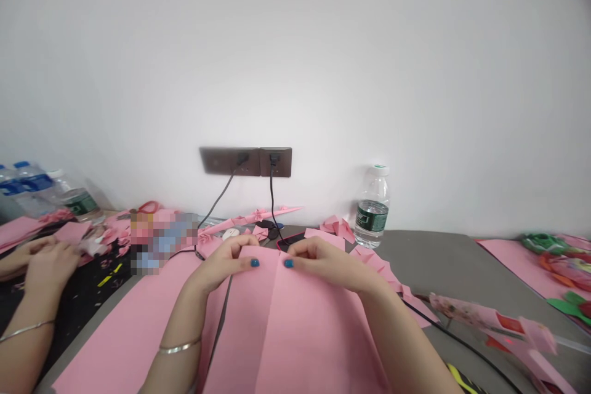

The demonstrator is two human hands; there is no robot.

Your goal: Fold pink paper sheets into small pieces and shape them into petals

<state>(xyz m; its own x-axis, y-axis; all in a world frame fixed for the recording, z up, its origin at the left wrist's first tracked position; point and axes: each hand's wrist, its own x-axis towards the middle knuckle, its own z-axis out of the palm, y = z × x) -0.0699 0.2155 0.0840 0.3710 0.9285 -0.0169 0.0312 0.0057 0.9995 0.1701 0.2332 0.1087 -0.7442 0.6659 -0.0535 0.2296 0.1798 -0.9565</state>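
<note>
1. While its far edge is raised, the pink sheet (318, 326) is pinched by the left hand (227, 261) and the right hand (316, 258), thumbs on the near face, other fingers curled behind.
2. The grips flank a line (a crease, by the look of it) running down the sheet; holding so close to it probably keeps the edge taut and both halves level.
3. The sheet is directly in front of the person, its near end out of view.
4. Just beyond the hands, folded pink pieces (338, 228) and a black cable (272, 197) dropping from the wall socket (281, 169) crowd the space.
5. A larger pink paper (124, 332) lies beneath the left forearm; a water bottle (372, 215) stands by the wall, and a co-worker's hands (58, 261) are well apart, leftward.
</note>
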